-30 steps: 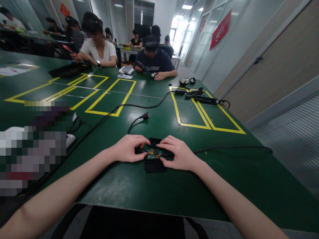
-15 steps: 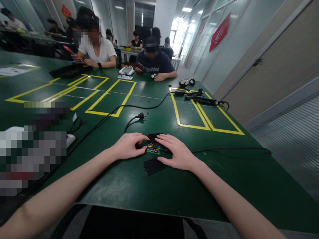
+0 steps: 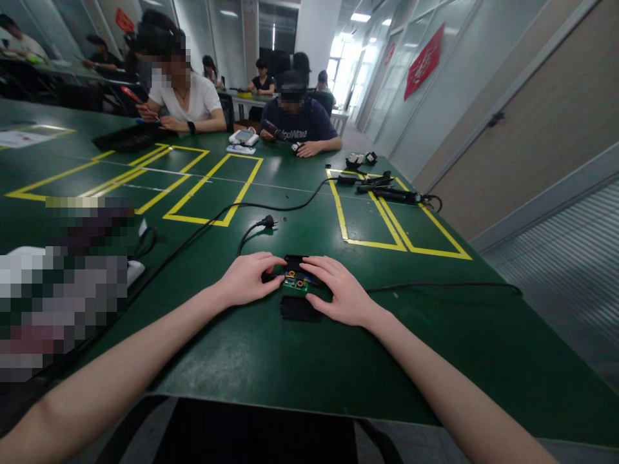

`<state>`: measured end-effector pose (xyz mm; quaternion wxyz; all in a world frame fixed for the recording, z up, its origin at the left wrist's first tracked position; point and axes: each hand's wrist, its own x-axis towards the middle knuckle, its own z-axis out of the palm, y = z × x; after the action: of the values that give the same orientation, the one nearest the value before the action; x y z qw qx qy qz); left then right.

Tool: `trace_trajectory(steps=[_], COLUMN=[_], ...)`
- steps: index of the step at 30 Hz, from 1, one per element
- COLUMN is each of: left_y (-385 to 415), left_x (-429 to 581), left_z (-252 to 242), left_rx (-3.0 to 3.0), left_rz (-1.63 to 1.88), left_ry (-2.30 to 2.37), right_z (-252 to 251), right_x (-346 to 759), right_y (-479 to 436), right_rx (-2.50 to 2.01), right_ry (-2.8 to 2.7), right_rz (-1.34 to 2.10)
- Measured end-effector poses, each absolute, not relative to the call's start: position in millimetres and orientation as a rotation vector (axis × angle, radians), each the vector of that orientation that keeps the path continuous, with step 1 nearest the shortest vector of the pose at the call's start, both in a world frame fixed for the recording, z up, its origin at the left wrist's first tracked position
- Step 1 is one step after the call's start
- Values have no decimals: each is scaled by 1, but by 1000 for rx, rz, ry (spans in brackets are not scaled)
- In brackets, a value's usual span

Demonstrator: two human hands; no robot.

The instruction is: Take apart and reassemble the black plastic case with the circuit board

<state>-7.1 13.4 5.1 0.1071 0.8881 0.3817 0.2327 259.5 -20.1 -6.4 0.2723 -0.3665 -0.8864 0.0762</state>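
A small green circuit board (image 3: 295, 281) with yellow parts sits in an open black casing (image 3: 294, 264) near the front of the green table (image 3: 309, 361). My left hand (image 3: 249, 278) grips the casing's left end, fingers curled. On the right end rests my right hand (image 3: 338, 290), fingers bent over the board, its thumb touching a loose black cover (image 3: 298, 309) that lies just in front. A black cord with a plug (image 3: 267, 222) leads away from the left side.
Yellow taped rectangles (image 3: 213, 187) mark the table. Black tools and cables (image 3: 391, 192) lie at the far right. A white device (image 3: 244, 136) sits far across. Two people sit at the table's far side, others behind. Blurred items lie at the left.
The black cover has swung from tilted to level and lies closer to the casing. Both hands have stayed on the casing, shifting slightly away from me.
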Motion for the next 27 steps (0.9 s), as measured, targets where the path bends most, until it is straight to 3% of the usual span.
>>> trace_trajectory(steps=[6, 17, 27], left_y=[14, 19, 11], left_x=[-9, -9, -5], left_z=[8, 3, 9], left_rx=[2613, 2549, 2601], left_rz=[724, 718, 677], left_ry=[1070, 1081, 1011], right_z=[8, 5, 11], right_x=[285, 297, 298], right_y=[-10, -4, -7], right_rx=[-1064, -1197, -1307], right_ry=[-2357, -2341, -2312], right_rz=[127, 477, 470])
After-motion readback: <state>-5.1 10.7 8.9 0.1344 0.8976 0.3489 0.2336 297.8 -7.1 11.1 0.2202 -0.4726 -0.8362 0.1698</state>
